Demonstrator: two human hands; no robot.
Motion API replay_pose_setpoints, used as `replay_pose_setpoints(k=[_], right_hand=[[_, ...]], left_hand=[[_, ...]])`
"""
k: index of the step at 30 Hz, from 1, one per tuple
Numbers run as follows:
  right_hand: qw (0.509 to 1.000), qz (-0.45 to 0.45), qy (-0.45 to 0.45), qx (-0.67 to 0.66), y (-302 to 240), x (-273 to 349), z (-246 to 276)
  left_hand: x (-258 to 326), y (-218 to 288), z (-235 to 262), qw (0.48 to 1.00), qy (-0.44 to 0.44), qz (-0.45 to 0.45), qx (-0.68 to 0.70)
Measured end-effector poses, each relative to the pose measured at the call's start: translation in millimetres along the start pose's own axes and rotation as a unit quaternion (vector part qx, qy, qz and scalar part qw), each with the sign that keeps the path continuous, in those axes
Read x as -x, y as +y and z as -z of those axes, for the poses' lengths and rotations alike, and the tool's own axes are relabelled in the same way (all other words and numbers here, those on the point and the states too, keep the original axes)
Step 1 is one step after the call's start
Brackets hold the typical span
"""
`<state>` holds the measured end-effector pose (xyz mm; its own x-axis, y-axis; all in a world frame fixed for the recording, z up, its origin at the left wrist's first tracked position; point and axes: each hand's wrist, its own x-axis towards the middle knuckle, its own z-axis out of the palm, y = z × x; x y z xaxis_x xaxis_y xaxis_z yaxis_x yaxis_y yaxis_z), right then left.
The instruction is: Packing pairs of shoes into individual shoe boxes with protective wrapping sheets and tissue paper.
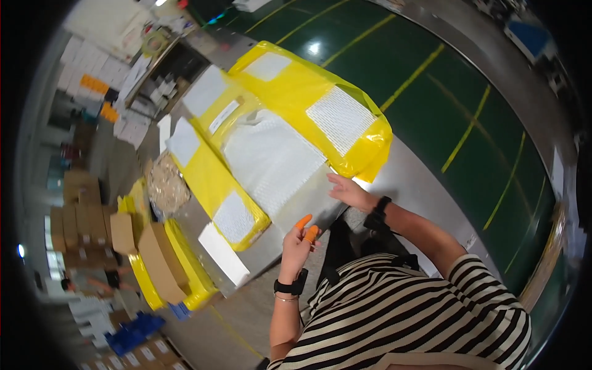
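My left hand [298, 242] is raised by the near edge of the table, orange finger cots on two of its fingers. Those fingers are partly stretched and apart, with nothing visible in them. Fingers spread, my right hand [350, 190] is beside the near right corner of a white, textured sheet [271, 161]; whether it touches the sheet I cannot tell. A large yellow plastic-wrapped package [302, 86] with white patches lies along the sheet's far right side. Another yellow package [216, 176] lies along its left side.
On the grey table, a white box-like piece [223, 254] lies at the near left edge. A roll of clear-brown tape or film [168, 186] stands left of the packages. An open brown carton [161, 262] sits lower left; stacked cartons [80, 225] stand beyond. Green floor [425, 92] with yellow lines lies right.
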<state>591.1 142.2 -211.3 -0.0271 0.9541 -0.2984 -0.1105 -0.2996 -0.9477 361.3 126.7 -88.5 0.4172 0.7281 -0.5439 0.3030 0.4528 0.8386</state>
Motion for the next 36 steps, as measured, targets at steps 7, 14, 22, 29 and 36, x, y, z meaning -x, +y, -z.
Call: replay_pose_setpoints(k=[7,14,22,29,36], right_hand=[[0.985,-0.018,0.163,0.045,16,-77,-20],[0.961,-0.041,0.272,0.029,40,-104,-41],[0.947,-0.087,0.305,-0.052,20,-105,-53],[0.923,-0.110,0.209,-0.305,10,-108,-83],[0.930,-0.142,0.334,-0.057,12,-101,-74]], left_hand=[[-147,29,50,0.906,-0.016,-0.272,-0.324],[-288,63,61,0.659,-0.149,-0.397,-0.621],[-333,71,56,0.624,-0.251,-0.360,-0.646],[-319,75,81,0.626,-0.263,-0.357,-0.642],[-310,69,61,0.646,-0.219,-0.345,-0.644]])
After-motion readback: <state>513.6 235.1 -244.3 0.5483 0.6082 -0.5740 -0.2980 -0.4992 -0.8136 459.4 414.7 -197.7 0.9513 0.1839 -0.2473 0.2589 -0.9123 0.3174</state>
